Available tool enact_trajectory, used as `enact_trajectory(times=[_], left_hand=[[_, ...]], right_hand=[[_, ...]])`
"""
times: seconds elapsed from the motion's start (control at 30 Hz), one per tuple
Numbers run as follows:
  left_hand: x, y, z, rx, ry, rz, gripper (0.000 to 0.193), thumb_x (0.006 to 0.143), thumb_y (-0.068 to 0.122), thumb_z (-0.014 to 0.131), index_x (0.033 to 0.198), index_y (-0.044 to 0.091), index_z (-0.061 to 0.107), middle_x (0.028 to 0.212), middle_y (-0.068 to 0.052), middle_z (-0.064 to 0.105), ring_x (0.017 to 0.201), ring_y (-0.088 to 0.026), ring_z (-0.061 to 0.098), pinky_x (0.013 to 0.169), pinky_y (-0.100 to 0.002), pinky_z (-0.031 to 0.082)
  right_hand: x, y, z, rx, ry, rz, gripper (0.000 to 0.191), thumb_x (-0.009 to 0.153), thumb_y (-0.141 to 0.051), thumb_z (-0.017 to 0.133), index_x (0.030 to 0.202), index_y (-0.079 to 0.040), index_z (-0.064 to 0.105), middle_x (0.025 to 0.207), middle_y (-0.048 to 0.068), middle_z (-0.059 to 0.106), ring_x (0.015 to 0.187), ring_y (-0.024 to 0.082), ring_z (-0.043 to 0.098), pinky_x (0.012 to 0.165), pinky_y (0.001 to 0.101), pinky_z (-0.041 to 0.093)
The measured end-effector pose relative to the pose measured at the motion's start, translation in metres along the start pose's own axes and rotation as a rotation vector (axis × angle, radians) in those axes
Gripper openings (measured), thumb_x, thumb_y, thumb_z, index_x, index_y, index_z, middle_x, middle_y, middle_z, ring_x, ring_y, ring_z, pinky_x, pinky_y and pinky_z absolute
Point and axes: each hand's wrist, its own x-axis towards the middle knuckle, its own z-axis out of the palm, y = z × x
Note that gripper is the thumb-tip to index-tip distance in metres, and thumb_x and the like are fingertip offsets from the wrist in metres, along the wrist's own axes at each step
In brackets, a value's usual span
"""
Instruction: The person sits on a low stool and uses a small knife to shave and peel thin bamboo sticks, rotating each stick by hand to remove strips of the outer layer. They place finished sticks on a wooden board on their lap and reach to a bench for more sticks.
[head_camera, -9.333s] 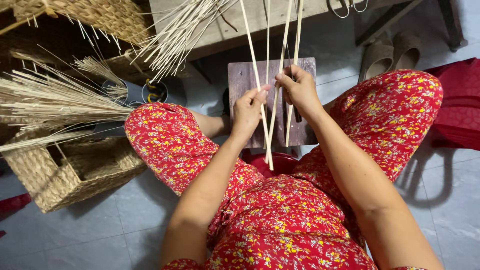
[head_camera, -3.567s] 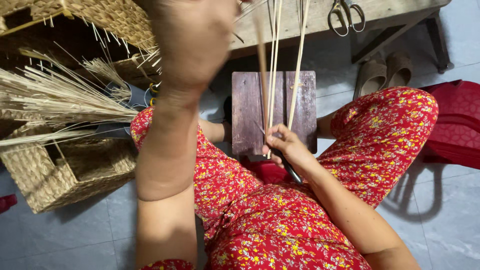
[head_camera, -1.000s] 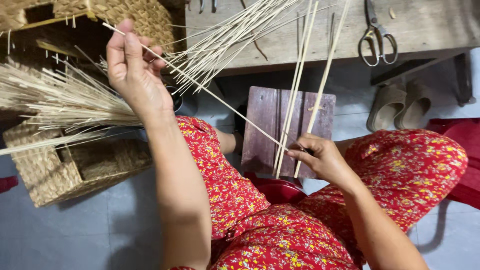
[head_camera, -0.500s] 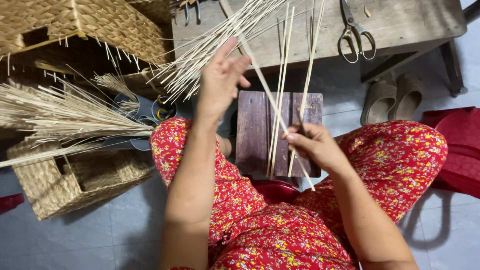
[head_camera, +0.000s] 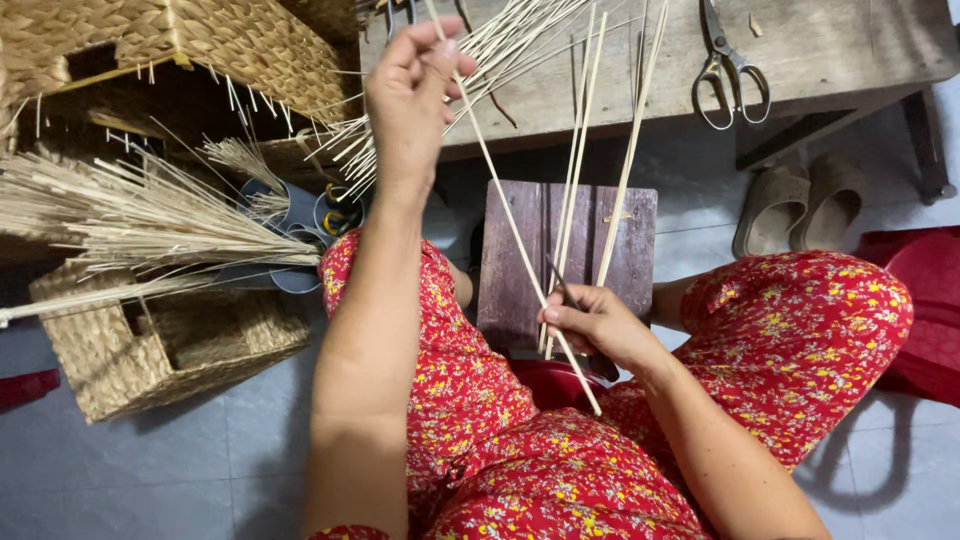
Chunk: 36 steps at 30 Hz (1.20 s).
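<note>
The left hand (head_camera: 410, 95) has risen toward twelve o'clock, pinching one long reed (head_camera: 520, 225); the right hand (head_camera: 590, 325) grasps upright reeds (head_camera: 590, 170) at five o'clock.

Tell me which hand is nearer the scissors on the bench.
Right, by a small margin. The right hand grips thin sticks below and left of the scissors; the left hand is raised far to their left, pinching one stick.
</note>
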Motion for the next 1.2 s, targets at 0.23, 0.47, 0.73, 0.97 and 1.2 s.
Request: enact_trajectory(times=[0.23, 0.47, 0.73, 0.97, 1.2], left_hand=[[0.033, 0.006, -0.065, -0.178, 0.229, 0.207, 0.01, 0.11, 0.015, 0.068, 0.112, 0.006, 0.067, 0.094, -0.005, 0.072, 0.078, -0.01, 0.067, 0.059, -0.023, 0.048], [-0.008, 0.003, -0.017, 0.018, -0.217, -0.191, 0.037, 0.106, 0.026, 0.06, 0.138, 0.009, 0.054, 0.108, -0.002, 0.076, 0.077, -0.007, 0.07, 0.056, -0.02, 0.053], [-0.069, -0.001, 0.04, -0.185, -0.685, -0.538, 0.03, 0.103, 0.023, 0.064, 0.123, 0.003, 0.073, 0.096, -0.002, 0.077, 0.072, -0.003, 0.063, 0.059, -0.019, 0.051], [-0.087, -0.018, 0.057, 0.002, -0.516, -0.478, 0.017, 0.097, 0.019, 0.071, 0.109, 0.007, 0.075, 0.082, 0.003, 0.073, 0.067, -0.001, 0.063, 0.057, -0.019, 0.053], [-0.079, -0.014, 0.051, 0.076, -0.324, -0.312, 0.016, 0.1, 0.018, 0.071, 0.108, 0.005, 0.077, 0.081, 0.002, 0.074, 0.069, -0.002, 0.064, 0.06, -0.02, 0.053]], right_hand=[[0.002, -0.011, 0.005, -0.214, 0.266, 0.005, 0.017, 0.099, -0.021, 0.066, 0.095, -0.005, 0.07, 0.067, -0.002, 0.059, 0.046, 0.004, 0.041, 0.041, 0.0222, 0.03], [0.007, -0.016, 0.004, 0.188, 0.174, -0.158, 0.015, 0.1, -0.021, 0.064, 0.106, -0.007, 0.067, 0.078, 0.001, 0.065, 0.056, 0.004, 0.047, 0.047, 0.0203, 0.036], [-0.001, -0.014, 0.005, 0.392, -0.008, -0.164, 0.022, 0.103, -0.025, 0.061, 0.11, -0.004, 0.065, 0.081, 0.003, 0.064, 0.056, 0.005, 0.047, 0.047, 0.0207, 0.038], [-0.002, -0.011, 0.012, 0.19, 0.216, -0.212, 0.016, 0.1, -0.022, 0.065, 0.103, -0.006, 0.068, 0.075, -0.001, 0.064, 0.053, 0.004, 0.046, 0.046, 0.0185, 0.035], [0.005, 0.006, 0.02, 0.063, 0.183, -0.068, 0.018, 0.098, -0.021, 0.065, 0.096, -0.005, 0.074, 0.069, 0.0, 0.068, 0.05, 0.004, 0.048, 0.045, 0.0197, 0.037]])
